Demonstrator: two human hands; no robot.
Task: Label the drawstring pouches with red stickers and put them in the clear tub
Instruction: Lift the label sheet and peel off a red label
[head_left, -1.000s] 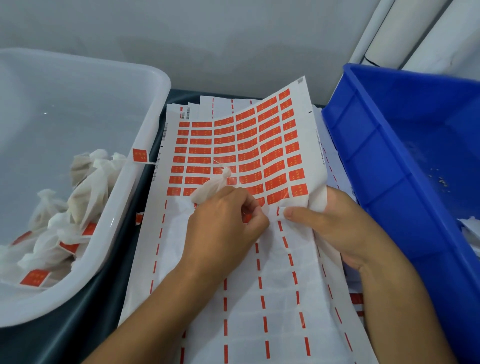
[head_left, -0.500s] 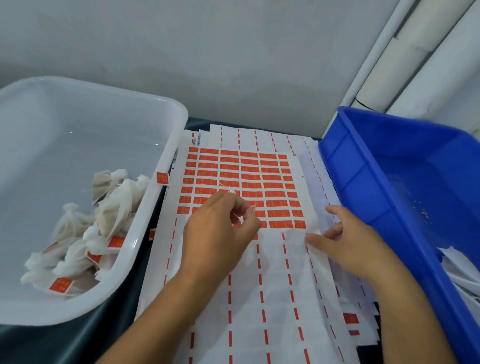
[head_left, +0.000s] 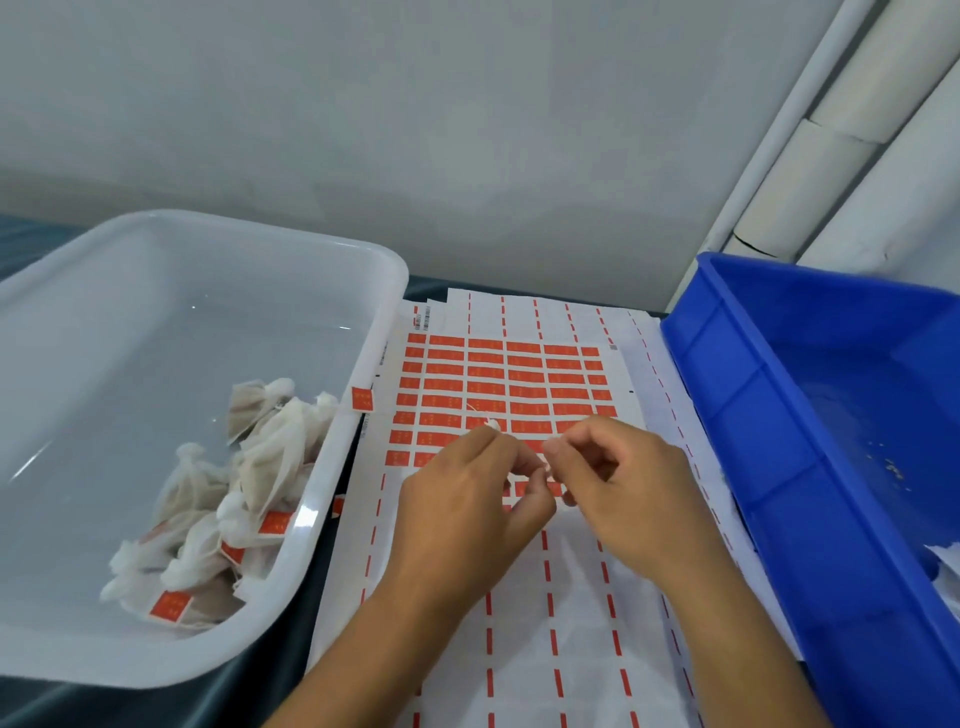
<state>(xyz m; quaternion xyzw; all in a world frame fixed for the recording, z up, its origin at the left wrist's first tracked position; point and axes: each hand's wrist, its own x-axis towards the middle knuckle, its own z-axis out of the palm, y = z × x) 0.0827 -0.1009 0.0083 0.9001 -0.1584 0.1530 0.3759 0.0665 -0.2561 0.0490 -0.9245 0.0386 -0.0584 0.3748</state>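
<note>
Pouches (head_left: 249, 483): we count roughly a dozen white drawstring ones heaped in the near right corner of the clear tub (head_left: 363, 332), exact number hard to tell as they overlap. Four show a red sticker. One more pouch (head_left: 491, 425) sits in the left hand (head_left: 467, 499), almost fully hidden; only its white gathered top and a thin string poke out above the knuckles. Left hand fingers curled round it. Right hand (head_left: 623, 483) fingers curled too, thumb and forefinger pinched at something small and white against the left fingertips; we cannot tell if it is a sticker or the pouch edge.

One sticker sheet (head_left: 498, 384) on top, lying flat mid worktop between the two bins, with nine or so rows of red stickers left at its far half; the near half is peeled, only red dashes left. More sheets lie under it, edges showing at far and right sides, count unclear. One loose red sticker (head_left: 362, 399) hangs on the tub's right rim.

One blue bin (head_left: 779, 415) at the right worktop edge, cut off by the frame; white scraps at its near end, partly out of view. Tub's left side is cut off too. Dark worktop (head_left: 291, 644) shows in a narrow strip between tub and sheets; both bins sit close beside the sheets. Wall runs along the far edge.
</note>
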